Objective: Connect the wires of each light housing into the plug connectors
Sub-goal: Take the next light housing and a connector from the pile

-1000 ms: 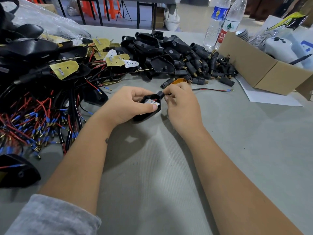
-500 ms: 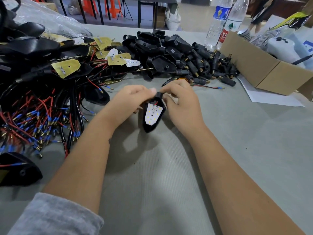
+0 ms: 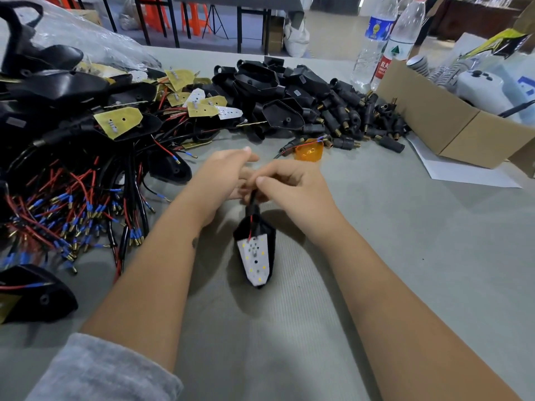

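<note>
Between my two hands, over the middle of the grey counter [image 3: 405,270], a black light housing [image 3: 267,241] hangs point-down, its white LED board [image 3: 254,261] facing me and a thin red wire [image 3: 251,227] running up from the board into the neck. My right hand [image 3: 292,189] has its fingers curled and pinches the black cable [image 3: 254,198] coming out of the top of the housing, thumb and forefinger closed tight on it. My left hand [image 3: 223,178] sits just beside the right, touching it, with the fingers reaching out fairly straight toward the cable; its fingertips are hidden behind my right hand, so I cannot tell whether they grip anything.

To my left lies a tangle of red and black wires [image 3: 75,204] with blue sleeves and brass tips, mixed with more black housings and yellowish circuit boards [image 3: 118,121]. Ahead of my hands is a heap of empty black housings [image 3: 260,79] and, next to it, a pile of black plug connectors [image 3: 356,117] with brass ends. An orange lens [image 3: 309,151] lies near the front of that pile, beside a loose cable.

At the far right stands an open cardboard box [image 3: 451,123] on a white sheet of paper [image 3: 463,172]. Behind it are two clear plastic water bottles [image 3: 385,39]: one has a blue label, the other a red and white label with a green triangle mark and Chinese characters too small for me to read.
</note>
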Demonstrator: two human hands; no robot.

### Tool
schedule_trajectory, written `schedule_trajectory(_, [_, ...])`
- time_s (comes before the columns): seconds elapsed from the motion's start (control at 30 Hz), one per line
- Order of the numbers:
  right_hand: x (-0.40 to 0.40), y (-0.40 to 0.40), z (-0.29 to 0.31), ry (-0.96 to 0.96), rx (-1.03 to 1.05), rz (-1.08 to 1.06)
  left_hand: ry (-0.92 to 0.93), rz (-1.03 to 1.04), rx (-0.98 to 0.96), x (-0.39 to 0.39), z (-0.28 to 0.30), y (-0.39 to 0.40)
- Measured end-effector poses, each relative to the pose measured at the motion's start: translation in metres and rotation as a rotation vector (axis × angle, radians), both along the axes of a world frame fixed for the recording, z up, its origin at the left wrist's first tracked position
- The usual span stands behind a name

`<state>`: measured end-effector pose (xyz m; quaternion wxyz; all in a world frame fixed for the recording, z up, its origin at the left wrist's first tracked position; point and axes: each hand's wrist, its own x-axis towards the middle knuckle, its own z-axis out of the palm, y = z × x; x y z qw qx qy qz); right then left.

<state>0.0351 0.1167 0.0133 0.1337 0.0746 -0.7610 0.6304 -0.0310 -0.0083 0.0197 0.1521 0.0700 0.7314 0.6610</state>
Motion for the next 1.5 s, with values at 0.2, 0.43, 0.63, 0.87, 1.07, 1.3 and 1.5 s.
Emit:
schedule_trajectory(0.2, [0.009,-0.014,0.0,-0.1,0.01,0.283,-0.018,-0.025,0.108,0.0,-0.001,-0.002])
schedule_trajectory(0.43, [-0.007,-0.009,0.006,-0.129,-0.174,-0.248,-0.038,0.103,0.185,-0.007,-0.005,0.0])
schedule_trajectory(0.63, [-0.046,0.01,0.005,-0.285,0.489,-0.421,-0.164,0.107,0.279,-0.014,-0.004,0.003])
schedule_trajectory(0.87, [-0.065,0.01,0.009,-0.319,1.044,-0.581,-0.073,0.126,0.243,-0.011,-0.007,0.001])
schedule_trajectory(1.07, [-0.06,0.007,-0.007,-0.202,1.237,-0.608,-0.071,0.123,0.223,-0.012,-0.002,0.001])
schedule_trajectory(1.3, [-0.069,0.008,-0.008,-0.234,1.238,-0.63,0.047,0.092,0.237,-0.008,-0.009,-0.002])
schedule_trajectory(1.5, [-0.068,0.004,-0.013,-0.24,1.359,-0.646,0.058,0.149,0.192,-0.009,-0.009,-0.001])
